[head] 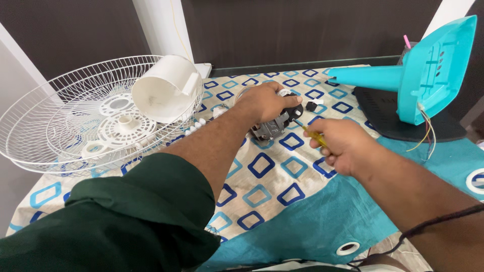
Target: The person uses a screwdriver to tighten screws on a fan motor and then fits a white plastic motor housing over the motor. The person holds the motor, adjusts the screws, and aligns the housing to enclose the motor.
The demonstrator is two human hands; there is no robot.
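Observation:
My left hand (266,102) is clamped over a dark fan motor (272,127) that rests on the patterned cloth (262,186) in the middle of the table. My right hand (342,146) grips a screwdriver with a yellow handle (314,135), its tip pointing towards the motor's right side. A small black part (311,106) lies just beyond the motor.
Two white wire fan grilles (65,116) are stacked at the left, holding a white plastic motor cover (164,89) and round white parts. A turquoise fan base (423,70) with loose wires lies tipped at the right on a black pad (403,123).

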